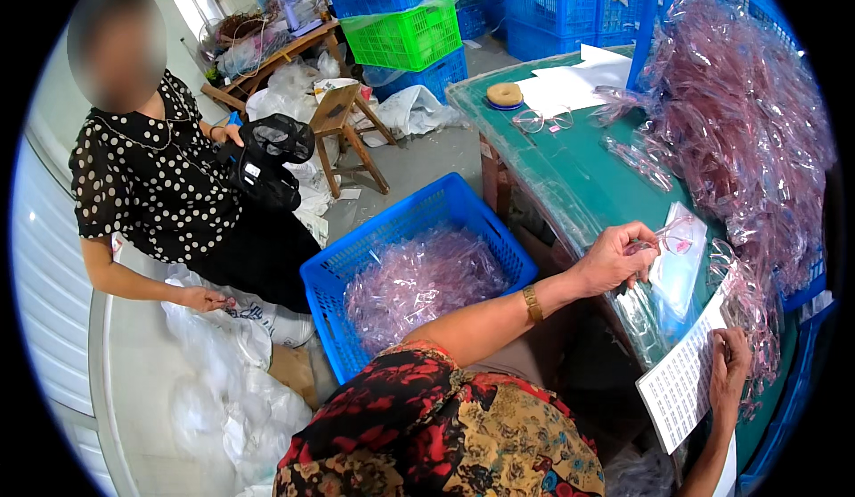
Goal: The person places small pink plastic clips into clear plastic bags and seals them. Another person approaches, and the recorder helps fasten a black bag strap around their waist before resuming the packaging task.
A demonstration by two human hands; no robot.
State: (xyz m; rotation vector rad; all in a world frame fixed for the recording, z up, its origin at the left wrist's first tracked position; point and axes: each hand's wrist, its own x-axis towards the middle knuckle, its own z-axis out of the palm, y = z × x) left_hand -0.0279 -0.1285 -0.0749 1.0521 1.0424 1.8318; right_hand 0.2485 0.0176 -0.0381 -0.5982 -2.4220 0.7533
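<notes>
My left hand (618, 256), with a gold-coloured watch (532, 304) on its wrist, pinches a pair of clear pinkish eyeglasses (676, 235) bearing a small pink tag. Beneath the glasses, clear plastic sleeves (678, 273) lie near the table's edge. A white sheet of printed labels (678, 380) juts over that edge at a slant. On its right side rests my right hand (729, 363), fingers curled; whether they grip the sheet is unclear. Just beyond are several loose eyeglasses (751, 316) in a heap.
Bagged pink eyeglasses (741, 129) rise in a large pile on the green table (568, 170). A tape roll (505, 94) lies near white papers (568, 86). Beside me stands a blue crate (414, 213) of bagged glasses. A person (167, 183) holds a black item (267, 163); a wooden stool (340, 119) is behind.
</notes>
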